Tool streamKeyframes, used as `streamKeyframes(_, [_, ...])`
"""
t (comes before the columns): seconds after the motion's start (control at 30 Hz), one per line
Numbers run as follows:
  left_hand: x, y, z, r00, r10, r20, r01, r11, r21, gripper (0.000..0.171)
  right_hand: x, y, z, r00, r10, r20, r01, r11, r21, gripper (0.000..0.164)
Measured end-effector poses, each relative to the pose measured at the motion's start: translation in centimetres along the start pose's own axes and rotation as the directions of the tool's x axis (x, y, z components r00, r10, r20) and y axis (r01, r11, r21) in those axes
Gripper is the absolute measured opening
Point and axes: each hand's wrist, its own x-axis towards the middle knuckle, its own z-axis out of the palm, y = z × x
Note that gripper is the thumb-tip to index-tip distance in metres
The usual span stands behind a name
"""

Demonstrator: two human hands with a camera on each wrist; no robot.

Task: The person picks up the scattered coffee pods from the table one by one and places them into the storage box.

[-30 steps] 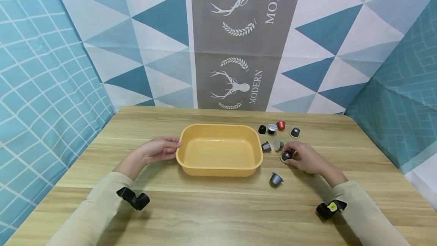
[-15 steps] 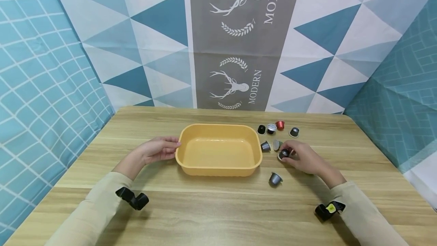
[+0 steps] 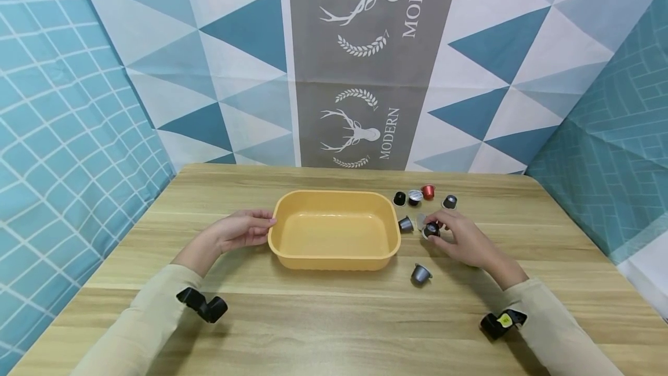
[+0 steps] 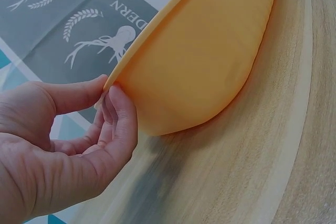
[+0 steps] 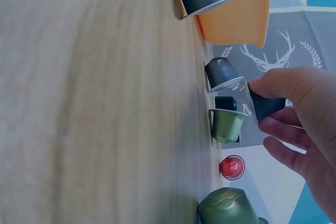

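Observation:
My left hand (image 3: 242, 231) pinches the left rim of an empty yellow plastic basin (image 3: 334, 262), thumb on top and fingers beneath, as the left wrist view shows. In my right hand (image 3: 464, 241) a black coffee capsule (image 3: 431, 229) is held between thumb and fingers. The right wrist view has this dark capsule (image 5: 265, 104) off the tabletop, its clear-looking rim turned toward the other capsules. Just behind it in the head view lies a green capsule (image 5: 228, 125), mostly covered. A grey capsule (image 3: 405, 224) lies by the basin's right side.
Farther back sit a black capsule (image 3: 399, 198), a silver-lidded one (image 3: 415, 196), a red one (image 3: 428, 191) and a dark grey one (image 3: 450, 201). Nearer lies another grey capsule (image 3: 420, 274). A second green capsule (image 5: 227, 208) is below the right hand. Patterned cloth hangs behind the wooden table (image 3: 334, 329).
My right hand has shifted a little left and raised the black capsule off the table, tilting it. The left hand and the basin have stayed in place.

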Motion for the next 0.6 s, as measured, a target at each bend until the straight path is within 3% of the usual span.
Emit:
streamKeyframes(0.37, [-0.06,-0.19,0.09,1.0,0.009,0.015,-0.009,1.0,0.005,0.023,0.23,-0.44,-0.2,0.999,-0.028,-0.038,0.027,0.999,-0.032,0.029])
streamKeyframes(0.6, [0.01,-0.12,0.08,1.0,0.001,0.019,-0.001,1.0,-0.007,0.014,0.54,-0.75,-0.34,0.998,-0.037,-0.045,0.035,0.999,-0.032,0.03])
